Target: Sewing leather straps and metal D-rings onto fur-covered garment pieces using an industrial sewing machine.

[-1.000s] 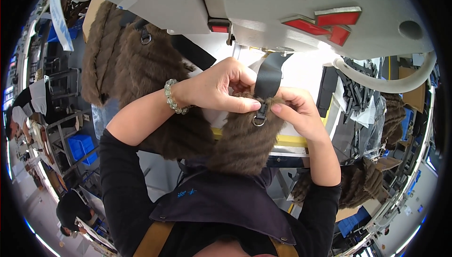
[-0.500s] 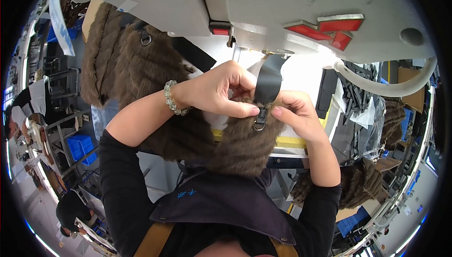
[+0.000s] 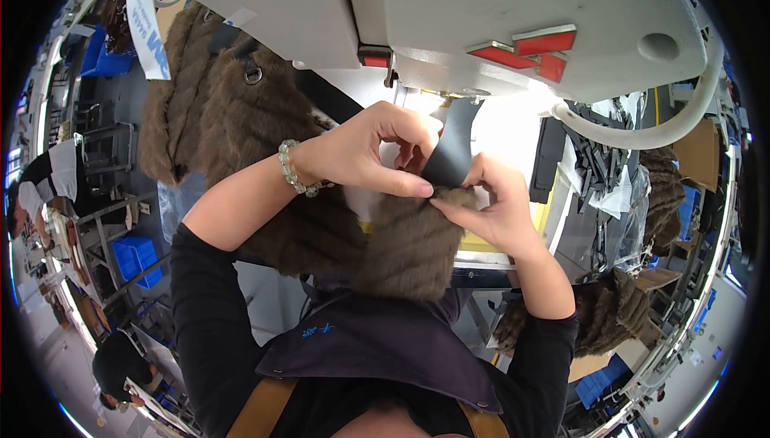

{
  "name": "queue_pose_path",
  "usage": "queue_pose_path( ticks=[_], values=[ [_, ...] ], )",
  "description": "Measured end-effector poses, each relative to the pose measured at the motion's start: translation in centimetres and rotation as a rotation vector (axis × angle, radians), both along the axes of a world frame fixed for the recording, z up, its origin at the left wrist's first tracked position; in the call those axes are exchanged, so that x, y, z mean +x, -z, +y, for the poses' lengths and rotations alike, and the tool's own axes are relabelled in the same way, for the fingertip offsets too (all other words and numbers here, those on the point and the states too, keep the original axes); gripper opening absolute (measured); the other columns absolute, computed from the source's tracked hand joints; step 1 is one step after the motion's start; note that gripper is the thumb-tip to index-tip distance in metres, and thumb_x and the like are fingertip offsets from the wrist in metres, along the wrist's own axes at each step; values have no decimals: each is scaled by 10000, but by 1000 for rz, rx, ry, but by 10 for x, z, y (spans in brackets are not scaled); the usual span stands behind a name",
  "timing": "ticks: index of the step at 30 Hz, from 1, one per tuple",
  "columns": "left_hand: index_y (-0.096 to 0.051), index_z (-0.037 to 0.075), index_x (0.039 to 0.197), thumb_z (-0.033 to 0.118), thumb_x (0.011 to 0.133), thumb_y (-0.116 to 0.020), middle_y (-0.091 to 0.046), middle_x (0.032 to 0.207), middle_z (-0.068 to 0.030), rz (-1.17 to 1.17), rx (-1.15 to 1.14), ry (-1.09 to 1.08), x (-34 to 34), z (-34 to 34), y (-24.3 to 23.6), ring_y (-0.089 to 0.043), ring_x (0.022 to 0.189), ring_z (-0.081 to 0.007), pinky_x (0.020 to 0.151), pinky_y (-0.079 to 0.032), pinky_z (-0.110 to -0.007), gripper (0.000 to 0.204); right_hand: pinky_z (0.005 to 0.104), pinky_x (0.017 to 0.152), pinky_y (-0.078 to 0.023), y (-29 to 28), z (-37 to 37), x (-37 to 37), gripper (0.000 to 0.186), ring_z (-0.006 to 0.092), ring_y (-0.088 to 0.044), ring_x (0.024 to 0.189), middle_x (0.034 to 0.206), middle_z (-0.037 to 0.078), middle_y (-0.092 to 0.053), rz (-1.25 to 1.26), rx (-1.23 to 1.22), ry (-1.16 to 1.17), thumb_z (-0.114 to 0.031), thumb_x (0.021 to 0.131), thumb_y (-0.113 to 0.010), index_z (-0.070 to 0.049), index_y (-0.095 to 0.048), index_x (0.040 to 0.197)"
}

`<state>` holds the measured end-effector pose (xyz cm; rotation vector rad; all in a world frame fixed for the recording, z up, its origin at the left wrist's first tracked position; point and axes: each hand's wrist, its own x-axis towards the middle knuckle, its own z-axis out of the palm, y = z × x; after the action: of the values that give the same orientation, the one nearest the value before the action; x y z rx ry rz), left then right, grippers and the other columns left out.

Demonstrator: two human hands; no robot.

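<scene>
A brown fur piece [image 3: 409,253] hangs over the front edge of the lit work surface, its upper edge between my hands. From that edge a black strap [image 3: 451,145] runs up under the grey sewing machine [image 3: 513,13]. My left hand [image 3: 385,153], with a bead bracelet on its wrist, is closed, thumb on the fur's edge beside the strap. My right hand [image 3: 497,205] pinches the same edge, its thumb tip near the left thumb. What lies between the pinched layers is hidden.
To the left lies larger brown fur [image 3: 257,117] with a metal D-ring [image 3: 253,75]. A pale curved tube [image 3: 642,137] arcs at the right, near a pile of black strap pieces [image 3: 597,157]. More fur [image 3: 618,314] lies at lower right. Blue bins [image 3: 136,260] stand at far left.
My right thumb has moved left toward the left thumb. The small black tab with the D-ring on the fur no longer shows. The strap has tilted slightly, and the whole view has shifted a little.
</scene>
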<state>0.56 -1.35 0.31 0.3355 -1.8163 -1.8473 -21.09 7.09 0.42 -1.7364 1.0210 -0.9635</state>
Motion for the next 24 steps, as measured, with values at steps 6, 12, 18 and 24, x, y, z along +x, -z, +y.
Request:
queue_pose_path(
  ticks=[6,12,18,24],
  values=[
    [-736,33,773,65,656,-838,-627,805,-18,35,137,243,4,-6,-5,-544,787,-140,744,-432,-291,158,276,474,-382,-2,-1,4,175,140,-531,572,846,61,-635,352,-801,34,-55,621,-697,-62,-600,766],
    [-739,56,723,45,609,-824,-626,1003,-88,122,175,201,7,-7,-6,-549,1004,-190,868,-406,-339,142,268,471,-359,-2,0,6,163,125,-502,560,822,49,-619,355,-923,83,-36,628,-713,-71,-573,703],
    [-688,51,622,-1,615,-785,-606,1079,-106,96,339,243,15,-8,-1,-542,1032,-200,883,-392,-329,110,264,477,-346,1,-1,10,177,119,-495,556,812,40,-616,350,-923,52,-16,636,-719,-76,-560,687],
    [-733,69,690,62,641,-850,-663,1106,-154,250,347,245,10,-9,10,-616,1022,-222,849,-469,-316,128,267,487,-343,-3,3,10,185,124,-486,569,829,33,-614,366,-989,18,-5,653,-723,-85,-558,680]
  ],
)
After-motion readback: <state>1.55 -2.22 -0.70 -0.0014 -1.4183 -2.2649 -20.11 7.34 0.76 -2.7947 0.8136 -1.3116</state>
